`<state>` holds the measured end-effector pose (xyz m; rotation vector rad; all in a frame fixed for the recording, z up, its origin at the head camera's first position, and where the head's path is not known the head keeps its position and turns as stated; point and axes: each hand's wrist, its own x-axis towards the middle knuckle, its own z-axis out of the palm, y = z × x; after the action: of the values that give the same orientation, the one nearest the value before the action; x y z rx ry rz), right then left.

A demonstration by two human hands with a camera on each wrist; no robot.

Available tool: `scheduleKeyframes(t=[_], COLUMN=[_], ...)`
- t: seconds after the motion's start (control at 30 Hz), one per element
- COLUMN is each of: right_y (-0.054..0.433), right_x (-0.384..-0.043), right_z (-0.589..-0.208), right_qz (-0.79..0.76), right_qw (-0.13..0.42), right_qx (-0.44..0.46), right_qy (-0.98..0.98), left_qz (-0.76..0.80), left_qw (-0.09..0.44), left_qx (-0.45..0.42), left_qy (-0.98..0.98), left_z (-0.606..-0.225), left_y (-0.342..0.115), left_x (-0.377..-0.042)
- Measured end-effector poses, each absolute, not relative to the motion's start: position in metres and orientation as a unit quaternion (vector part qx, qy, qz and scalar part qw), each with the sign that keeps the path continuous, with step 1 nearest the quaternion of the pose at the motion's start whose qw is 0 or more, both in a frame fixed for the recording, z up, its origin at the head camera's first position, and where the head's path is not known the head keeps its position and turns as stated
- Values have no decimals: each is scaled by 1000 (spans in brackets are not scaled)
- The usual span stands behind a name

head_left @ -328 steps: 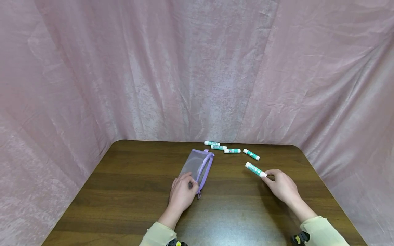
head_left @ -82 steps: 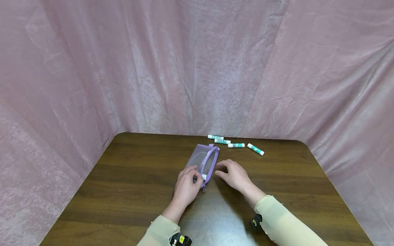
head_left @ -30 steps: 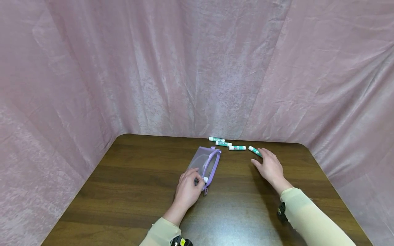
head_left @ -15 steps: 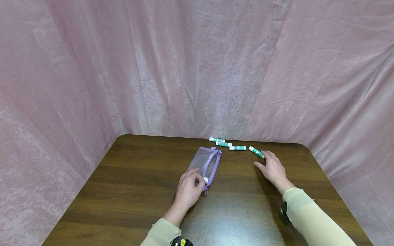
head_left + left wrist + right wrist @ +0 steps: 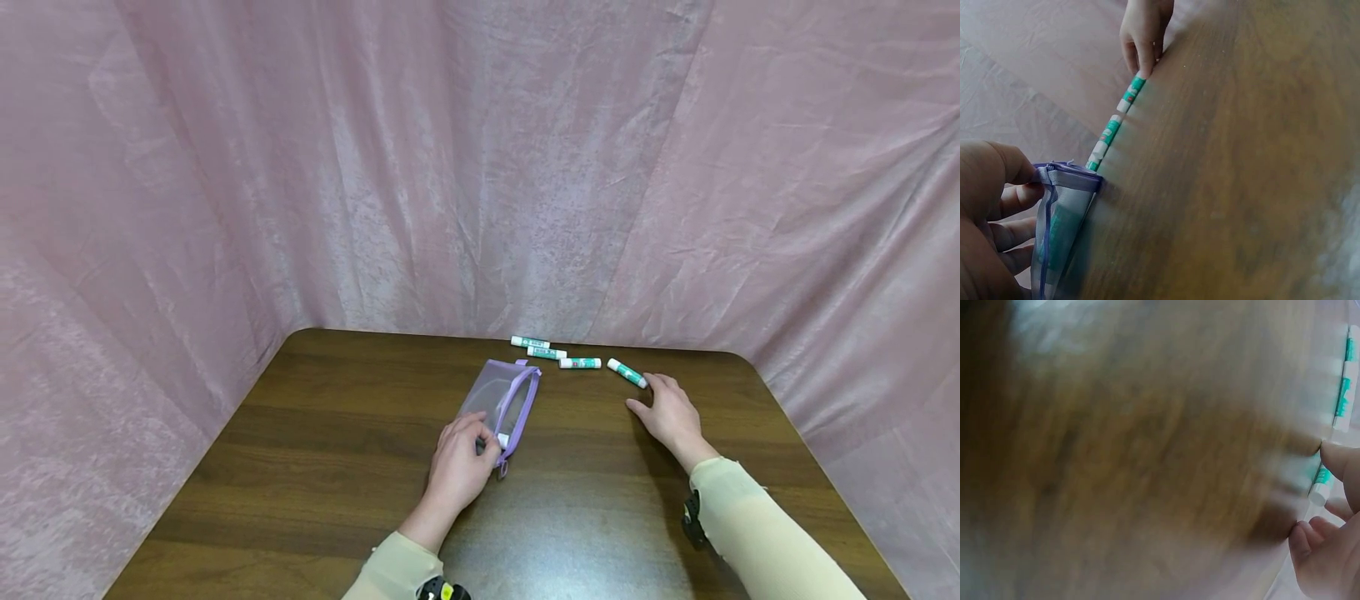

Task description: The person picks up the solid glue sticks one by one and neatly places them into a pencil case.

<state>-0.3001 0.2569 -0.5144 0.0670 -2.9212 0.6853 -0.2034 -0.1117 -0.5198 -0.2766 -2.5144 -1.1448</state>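
Stretching out as a brown wood-grain counter (image 5: 322, 442), rounding at both far corners and gleaming pale toward the near side. Bearing near its centre a purple-trimmed mesh pouch (image 5: 487, 386), lying aslant. Carrying along the far edge, all lying sideways, a green-and-white leftmost tube (image 5: 530, 342), a second tube (image 5: 547, 353) and third tube (image 5: 581, 363) stepping rightward, plus an angled rightmost tube (image 5: 627, 373).

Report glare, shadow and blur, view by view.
Head: pale glare on the brown wood-grain table at bottom centre, shadow beside the pale-yellow right sleeve; left wrist: grain softly blurred, glare at lower right; right wrist: grain heavily smeared, glare at upper left, lettering on the white-and-green cylindrical tubes unreadable.
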Motion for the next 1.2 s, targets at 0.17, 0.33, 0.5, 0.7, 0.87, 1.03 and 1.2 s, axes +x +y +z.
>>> scheduleKeyframes(t=[0.17, 0.33, 0.5, 0.7, 0.87, 1.03, 1.2], right_y=[255, 253, 255, 256, 254, 252, 253], right_x=[-300, -300, -302, -305, -302, -301, -305], right_z=[-513, -510, -510, -509, -503, -499, -502], right_qz=[228, 230, 228, 215, 206, 201, 201], right_qw=[62, 55, 49, 54, 56, 61, 69], right_qx=[19, 12, 9, 7, -1, 0, -1], right_qy=[-971, -972, -972, -975, -977, -978, -977], left_qz=[-407, -407, -406, -404, -403, -402, -401], left_qw=[184, 181, 181, 180, 178, 178, 179], left_qx=[-101, -101, -104, -103, -106, -106, -106], left_qy=[-889, -889, -890, -891, -892, -892, -892], left_z=[-520, -520, -521, -520, -519, -519, -520], left_y=[-112, -113, -113, -113, -112, -113, -113], left_x=[-204, -205, -205, -204, -203, -203, -203])
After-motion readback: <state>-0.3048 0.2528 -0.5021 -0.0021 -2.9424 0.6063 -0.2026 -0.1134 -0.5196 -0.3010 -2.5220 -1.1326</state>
